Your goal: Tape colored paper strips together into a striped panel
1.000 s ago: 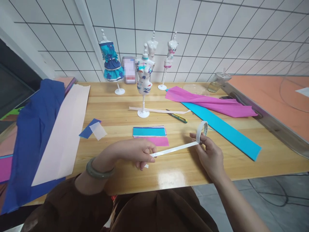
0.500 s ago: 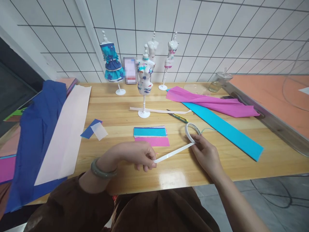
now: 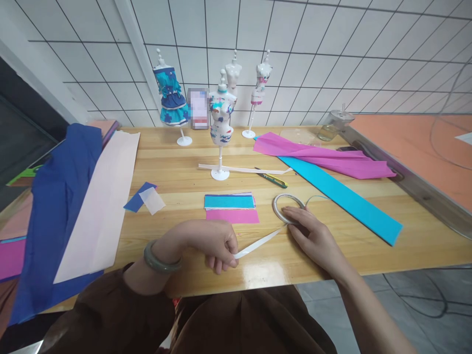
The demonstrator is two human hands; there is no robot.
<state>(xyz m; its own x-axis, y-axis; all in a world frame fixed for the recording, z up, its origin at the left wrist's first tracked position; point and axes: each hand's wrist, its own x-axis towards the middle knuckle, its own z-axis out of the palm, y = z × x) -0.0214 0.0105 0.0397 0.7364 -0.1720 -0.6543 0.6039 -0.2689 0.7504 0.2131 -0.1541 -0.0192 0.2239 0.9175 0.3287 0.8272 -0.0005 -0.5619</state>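
My left hand (image 3: pixel 221 248) is closed, pinching the free end of a white strip of tape (image 3: pixel 260 241) above the front of the table. From there the strip runs up and right to a roll of tape (image 3: pixel 275 209), which lies nearly flat on the wood. My right hand (image 3: pixel 315 238) grips the roll's near edge, fingers on top and thumb at the side where the strip leaves it. Just beyond my left hand lie stacked small rectangles, a turquoise piece (image 3: pixel 229 201) and a pink piece (image 3: pixel 233 216).
A white mini dress form (image 3: pixel 221 130) stands mid-table, with several more behind, one in a blue dress (image 3: pixel 171 98). A utility knife (image 3: pixel 273 179) lies near the roll. Long turquoise (image 3: pixel 346 201) and magenta (image 3: pixel 324 157) pieces spread right; navy fabric (image 3: pixel 55 196) and a pale sheet (image 3: pixel 99 201) lie left.
The roll has tipped from upright to nearly flat and shifted slightly left, with my right hand's fingers now over its edge. My left hand has lowered slightly, still holding the tape end.
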